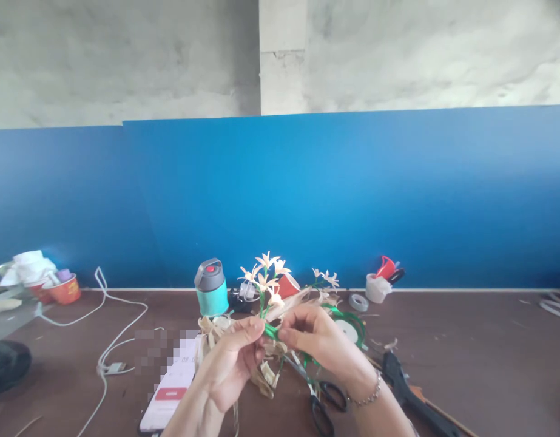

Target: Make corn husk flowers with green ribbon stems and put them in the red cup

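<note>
My left hand [234, 364] is raised just above the worktop [466, 340], its fingers pinched together on the stem of a cream flower sprig [267, 276], which stands upright between my two hands. My right hand [318, 340] meets it from the other side, fingers clamped on the green ribbon [271, 331] wrapped around that stem. A ribbon spool [351, 329] lies just behind my right hand, and scissors [323, 403] lie under my right wrist. A phone [170, 394] rests beside my left forearm, and a teal bottle [211, 288] stands farther back.
</note>
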`<move>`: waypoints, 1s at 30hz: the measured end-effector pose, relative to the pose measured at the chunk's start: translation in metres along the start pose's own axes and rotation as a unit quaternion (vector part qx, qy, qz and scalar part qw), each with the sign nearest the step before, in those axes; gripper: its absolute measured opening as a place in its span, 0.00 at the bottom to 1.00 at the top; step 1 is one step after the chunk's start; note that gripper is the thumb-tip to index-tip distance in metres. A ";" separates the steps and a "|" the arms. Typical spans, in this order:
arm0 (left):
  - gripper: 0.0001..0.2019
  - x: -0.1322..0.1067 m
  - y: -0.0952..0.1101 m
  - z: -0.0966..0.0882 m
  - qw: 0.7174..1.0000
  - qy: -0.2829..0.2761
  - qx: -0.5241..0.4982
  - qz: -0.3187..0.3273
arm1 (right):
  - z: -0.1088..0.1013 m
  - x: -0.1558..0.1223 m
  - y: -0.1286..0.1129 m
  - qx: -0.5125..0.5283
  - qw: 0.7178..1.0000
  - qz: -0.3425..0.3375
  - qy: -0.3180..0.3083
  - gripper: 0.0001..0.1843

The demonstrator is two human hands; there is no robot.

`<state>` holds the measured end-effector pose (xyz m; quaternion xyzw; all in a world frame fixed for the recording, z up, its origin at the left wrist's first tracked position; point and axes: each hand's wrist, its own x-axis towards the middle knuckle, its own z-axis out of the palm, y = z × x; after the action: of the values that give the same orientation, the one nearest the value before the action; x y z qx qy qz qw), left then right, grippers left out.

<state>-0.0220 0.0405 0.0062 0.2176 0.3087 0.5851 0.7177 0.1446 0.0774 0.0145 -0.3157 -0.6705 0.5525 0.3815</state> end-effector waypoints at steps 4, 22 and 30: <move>0.10 -0.002 0.000 0.002 0.999 -0.018 0.037 0.025 | 0.002 -0.002 -0.004 0.063 0.998 -0.010 0.015 0.15; 0.14 -0.005 -0.006 0.006 0.994 -0.036 -0.044 -0.091 | 0.019 0.001 0.000 0.300 0.952 0.044 -0.030 0.10; 0.14 -0.010 -0.004 0.010 0.992 -0.069 0.003 -0.104 | 0.015 0.002 0.002 0.292 0.953 -0.015 -0.085 0.10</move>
<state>-0.0135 0.0306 0.0121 0.2264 0.2810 0.4898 0.7936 0.1307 0.0718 0.0110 -0.1320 -0.5148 0.7431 0.4068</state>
